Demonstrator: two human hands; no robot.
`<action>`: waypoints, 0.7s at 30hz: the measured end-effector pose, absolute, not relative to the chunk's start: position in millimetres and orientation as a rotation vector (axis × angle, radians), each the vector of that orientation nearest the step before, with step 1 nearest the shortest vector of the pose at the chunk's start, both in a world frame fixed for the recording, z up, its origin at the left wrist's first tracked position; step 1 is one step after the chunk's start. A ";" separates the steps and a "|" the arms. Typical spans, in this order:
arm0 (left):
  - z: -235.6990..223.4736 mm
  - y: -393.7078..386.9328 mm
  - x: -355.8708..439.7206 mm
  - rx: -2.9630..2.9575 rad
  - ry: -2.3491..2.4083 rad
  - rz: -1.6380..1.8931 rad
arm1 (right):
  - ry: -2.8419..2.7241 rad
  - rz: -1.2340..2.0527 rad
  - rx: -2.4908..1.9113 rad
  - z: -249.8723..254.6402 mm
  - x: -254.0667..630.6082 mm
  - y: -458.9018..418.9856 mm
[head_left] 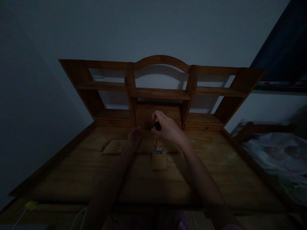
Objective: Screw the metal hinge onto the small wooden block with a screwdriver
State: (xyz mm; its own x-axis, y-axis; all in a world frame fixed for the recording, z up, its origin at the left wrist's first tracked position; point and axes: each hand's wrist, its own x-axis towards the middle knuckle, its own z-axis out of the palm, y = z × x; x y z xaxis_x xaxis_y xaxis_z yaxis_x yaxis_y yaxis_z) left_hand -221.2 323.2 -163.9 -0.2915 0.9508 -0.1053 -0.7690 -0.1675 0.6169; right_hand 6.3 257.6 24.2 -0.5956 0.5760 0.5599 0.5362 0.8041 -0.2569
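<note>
My right hand is closed around the black and yellow handle of a screwdriver. The shaft points down, and its tip meets a small metal hinge. That hinge lies across the join between a long wooden board and a small square wood block. My left hand rests at the far edge of the long board, left of the screwdriver. Its fingers look curled, but in the dim light I cannot make out whether they grip anything.
The wooden desk has raised side edges and a shelf unit at its back. To the right lies a pale plastic bag. A yellow plug-like piece with a white cord is at the lower left.
</note>
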 end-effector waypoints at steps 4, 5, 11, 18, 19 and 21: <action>-163.1 321.2 -223.8 0.287 0.646 1.754 | -2.348 0.060 -0.833 23.7 4.5 257.1; -162.7 320.8 -224.1 0.270 0.627 1.757 | -2.341 0.040 -0.856 22.8 3.4 258.1; -160.3 319.1 -223.2 0.233 0.607 1.755 | -2.338 -0.035 -0.875 22.4 1.9 258.0; -162.3 319.1 -221.9 0.266 0.594 1.777 | -2.337 -0.041 -0.893 21.6 2.2 258.8; -162.2 318.9 -222.0 0.272 0.599 1.773 | -2.340 -0.042 -0.901 21.0 2.0 259.7; -161.3 318.1 -221.6 0.291 0.626 1.775 | -2.353 -0.043 -0.900 20.9 2.4 260.2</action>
State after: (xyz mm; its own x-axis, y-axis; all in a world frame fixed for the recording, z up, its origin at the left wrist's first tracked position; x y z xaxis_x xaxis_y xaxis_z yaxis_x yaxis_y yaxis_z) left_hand -221.6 318.1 -161.3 -0.2968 0.9472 -0.1215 -0.8137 -0.1842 0.5513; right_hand 2.4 260.2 20.9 -0.5817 0.5945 0.5551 0.6144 0.7684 -0.1790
